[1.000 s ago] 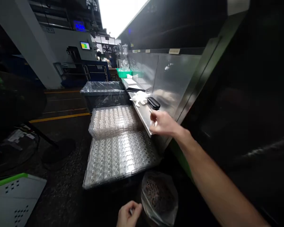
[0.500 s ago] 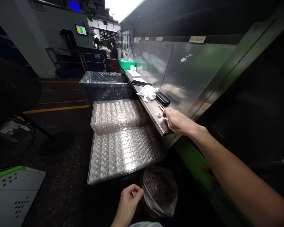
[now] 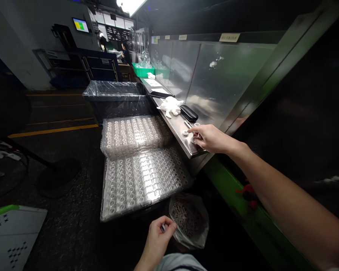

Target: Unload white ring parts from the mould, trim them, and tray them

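Observation:
Over the near end of the metal ledge (image 3: 178,132), my right hand (image 3: 207,137) reaches out with thumb and forefinger apart. Its forefinger is close to a small white ring (image 3: 185,133); whether they touch is unclear. Another pale ring (image 3: 197,124) lies just beyond the knuckles, beside a slim light-coloured tool (image 3: 188,124). Low in the view, my left hand (image 3: 159,239) is closed in a pinch, and what it holds is too hidden to name. Beside it is a plastic-lined container (image 3: 203,235) with many thin pinkish sticks (image 3: 188,218).
Clear plastic trays (image 3: 124,188) with rows of round pockets lie left of the ledge, a lined dark bin (image 3: 113,98) behind them. On the ledge are white gloves (image 3: 171,105), a black case (image 3: 189,113) and a green crate (image 3: 142,70). Another person (image 3: 126,54) sits far back.
My right hand's fingers have spread from a closed grip, near the same spot on the ledge. My left hand stays pinched. The whole view has shifted slightly.

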`<state>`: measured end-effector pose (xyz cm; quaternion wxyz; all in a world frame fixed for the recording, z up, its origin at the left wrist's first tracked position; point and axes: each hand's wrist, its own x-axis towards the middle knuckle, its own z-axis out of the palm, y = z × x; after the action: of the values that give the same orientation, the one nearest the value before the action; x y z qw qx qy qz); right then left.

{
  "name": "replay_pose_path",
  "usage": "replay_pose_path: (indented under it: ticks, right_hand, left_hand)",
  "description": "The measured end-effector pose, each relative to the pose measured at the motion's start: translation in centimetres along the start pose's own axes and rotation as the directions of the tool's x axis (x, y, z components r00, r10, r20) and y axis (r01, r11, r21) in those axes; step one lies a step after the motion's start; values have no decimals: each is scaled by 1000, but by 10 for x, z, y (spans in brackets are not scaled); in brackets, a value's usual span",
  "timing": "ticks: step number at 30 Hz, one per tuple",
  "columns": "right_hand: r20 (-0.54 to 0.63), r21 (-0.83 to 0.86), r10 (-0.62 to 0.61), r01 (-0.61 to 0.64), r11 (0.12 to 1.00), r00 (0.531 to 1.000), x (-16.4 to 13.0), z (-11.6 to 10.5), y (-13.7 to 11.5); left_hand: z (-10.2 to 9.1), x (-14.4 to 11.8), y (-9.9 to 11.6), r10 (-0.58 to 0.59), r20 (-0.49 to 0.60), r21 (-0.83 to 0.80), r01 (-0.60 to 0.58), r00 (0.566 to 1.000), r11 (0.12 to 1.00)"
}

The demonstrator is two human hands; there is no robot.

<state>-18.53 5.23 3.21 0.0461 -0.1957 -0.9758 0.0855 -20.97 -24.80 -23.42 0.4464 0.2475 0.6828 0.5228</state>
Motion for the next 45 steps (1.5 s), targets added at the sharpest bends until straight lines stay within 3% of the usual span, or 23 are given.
replay_pose_path:
  ticks: [3, 8, 12, 15, 17, 19, 21, 22, 23, 24, 25, 26, 27, 28, 29, 33, 35, 38, 42, 45]
  right_hand:
    - [-13, 58, 56, -55, 997, 998, 3, 0, -6]
    - [-42, 0, 37, -37, 999, 998, 8, 8, -5]
    - [-216, -3, 3, -4, 1000, 976, -13, 11, -9]
    - [-384, 114, 7, 40, 993, 923, -57, 11, -23]
    - [-401, 228, 56, 40, 973, 914, -101, 13, -33]
    - [-322, 359, 153, -29, 933, 934, -154, 20, -38]
    - [-136, 527, 277, -167, 833, 951, -214, 37, -34]
    - [-15, 604, 346, -267, 751, 938, -245, 50, -28]
    - [84, 649, 438, -383, 658, 895, -275, 66, -20]
    - [154, 658, 548, -499, 564, 822, -303, 84, -11]
    - [158, 634, 687, -606, 481, 709, -328, 103, 0]
    - [91, 585, 822, -698, 413, 563, -348, 122, 10]
    - [12, 541, 895, -756, 369, 445, -360, 140, 21]
    - [-67, 509, 923, -782, 359, 380, -366, 156, 31]
    - [-133, 477, 922, -792, 381, 364, -364, 169, 40]
    - [-226, 400, 853, -754, 521, 470, -311, 189, 72]
    - [-208, 401, 870, -772, 493, 447, -285, 189, 85]
    - [-181, 407, 909, -813, 416, 375, -266, 191, 101]
    - [-239, 453, 885, -760, 466, 400, -265, 176, 109]
    - [-358, 483, 857, -712, 510, 370, -281, 137, 96]
  left_hand:
    - [-1, -2, 3, -13, -30, -78, 10, 999, 997]
    - [4, -6, 6, -214, 20, -382, 205, 977, 901]
    - [8, -8, 20, -282, 96, -497, 291, 955, 818]
    - [13, -7, 45, -272, 159, -625, 310, 949, 716]
    - [17, -3, 62, -243, 199, -660, 314, 949, 683]
    - [24, 0, 76, -227, 247, -640, 334, 942, 692]
    - [32, 4, 84, -219, 292, -605, 357, 931, 712]
    - [37, 6, 86, -216, 310, -586, 365, 926, 724]
    - [42, 8, 87, -216, 331, -563, 376, 919, 736]
    - [47, 10, 87, -219, 357, -538, 391, 908, 747]
    - [53, 11, 86, -227, 388, -509, 413, 893, 755]
    - [59, 12, 85, -238, 424, -478, 439, 874, 761]
    - [65, 12, 83, -251, 458, -447, 465, 853, 764]
    - [70, 11, 81, -269, 487, -416, 491, 831, 766]
    - [75, 9, 79, -288, 505, -388, 512, 814, 766]
    - [84, -1, 73, -347, 528, -288, 548, 775, 786]
    - [80, -6, 72, -341, 505, -286, 526, 793, 801]
    - [67, -10, 69, -339, 420, -335, 491, 842, 804]
    - [52, -11, 57, -387, 307, -391, 486, 869, 782]
    - [52, -7, 42, -405, 283, -392, 490, 869, 778]
